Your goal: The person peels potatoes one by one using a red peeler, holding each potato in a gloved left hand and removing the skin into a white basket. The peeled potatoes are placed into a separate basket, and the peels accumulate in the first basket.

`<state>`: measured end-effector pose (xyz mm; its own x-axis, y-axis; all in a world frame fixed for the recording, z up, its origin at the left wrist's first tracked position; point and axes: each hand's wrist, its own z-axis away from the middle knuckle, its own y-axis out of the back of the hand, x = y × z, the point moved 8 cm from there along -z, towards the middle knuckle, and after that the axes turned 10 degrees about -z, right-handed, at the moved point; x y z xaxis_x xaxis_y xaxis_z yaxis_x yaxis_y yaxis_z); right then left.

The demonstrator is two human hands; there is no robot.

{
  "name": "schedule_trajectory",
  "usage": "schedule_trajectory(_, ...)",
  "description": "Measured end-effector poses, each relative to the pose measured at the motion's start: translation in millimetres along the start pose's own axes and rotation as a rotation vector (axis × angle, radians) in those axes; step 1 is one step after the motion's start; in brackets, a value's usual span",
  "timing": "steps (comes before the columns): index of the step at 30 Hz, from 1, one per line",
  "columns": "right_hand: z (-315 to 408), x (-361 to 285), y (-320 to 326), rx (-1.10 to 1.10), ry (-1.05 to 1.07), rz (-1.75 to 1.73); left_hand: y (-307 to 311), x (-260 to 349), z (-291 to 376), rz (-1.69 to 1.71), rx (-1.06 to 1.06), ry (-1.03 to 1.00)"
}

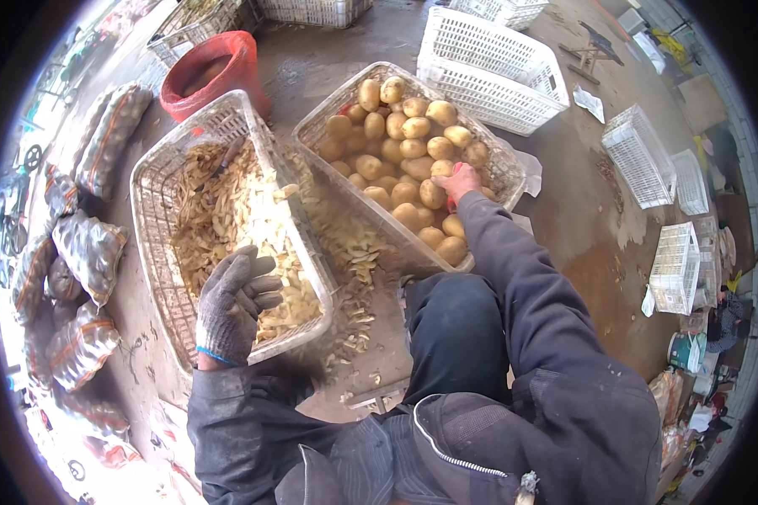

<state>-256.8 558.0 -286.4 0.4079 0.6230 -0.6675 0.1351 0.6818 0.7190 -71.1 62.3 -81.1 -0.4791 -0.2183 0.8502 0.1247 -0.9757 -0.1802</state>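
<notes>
My left hand (pixel 235 303), in a grey knit glove, is raised over the near end of a plastic crate (pixel 158 252) of peelings (pixel 227 196). Its fingers are apart and hold nothing. Bare, my right hand (pixel 461 183) reaches into a second plastic crate (pixel 379 228), which is filled with unpeeled-looking or pale potatoes (pixel 415 127). A red-handled tool (pixel 453 201), probably a peeler, is in that hand, mostly hidden by the fingers. The fingertips are at a potato (pixel 432 194); whether they grip it, I cannot tell.
A red tub-like container (pixel 252 69) stands behind the peelings crate. White plastic crates (pixel 493 82) stand beyond the potatoes and at the right (pixel 638 154). Filled mesh sacks (pixel 88 252) lie at the left. Loose peelings (pixel 357 252) litter the floor between the two crates. A small wooden stool (pixel 590 50) is at the upper right.
</notes>
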Motion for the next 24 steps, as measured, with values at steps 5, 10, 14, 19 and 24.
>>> schedule_trajectory(5,3,-10,5,0.020,0.136,0.179,-2,6,7,-0.024,-0.013,-0.007)
schedule_trajectory(10,14,-8,24,0.079,0.087,-0.069,-7,11,11,-0.039,-0.035,-0.023)
schedule_trajectory(14,27,-63,33,0.026,0.192,-0.182,-5,12,15,-0.008,-0.031,-0.030)
schedule_trajectory(19,114,-224,22,-0.447,0.299,-0.666,-7,22,14,0.027,-0.094,-0.143)
schedule_trajectory(24,247,-362,14,-0.644,0.836,-0.606,-14,46,15,0.249,-0.302,-0.321)
